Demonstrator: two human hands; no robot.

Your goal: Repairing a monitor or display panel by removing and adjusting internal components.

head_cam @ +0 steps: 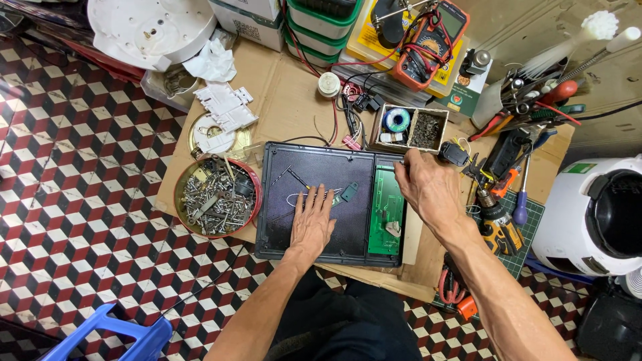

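we're looking straight down at a black appliance panel (314, 200) that's lying face down on a sheet of cardboard (281, 100) on the checkered tile floor (80, 167). the left hand (312, 224) is resting flat on the panel's inner side, fingers spread, not gripping anything, with the fingertips sitting right by a thin white wire (297, 198) and a small dark plastic piece (349, 192). the right hand (428, 187) is hovering over the top right corner of the panel, just above the green circuit board (386, 214) that's sitting in the right-hand section. its fingers are curled in like they're pinching something small, but we can't tell what, or if anything's actually in there.

to the left of the panel, touching the cardboard edge, a round red tin (217, 197) is sitting full of screws and bolts. just above the panel there's a small divided box (409, 128) with a solder spool in it. further up a red multimeter (428, 40) is lying on a yellow box. on the right we're seeing a cordless screwdriver (498, 224), a blue-handled screwdriver (521, 200) and a white rice cooker (595, 217).
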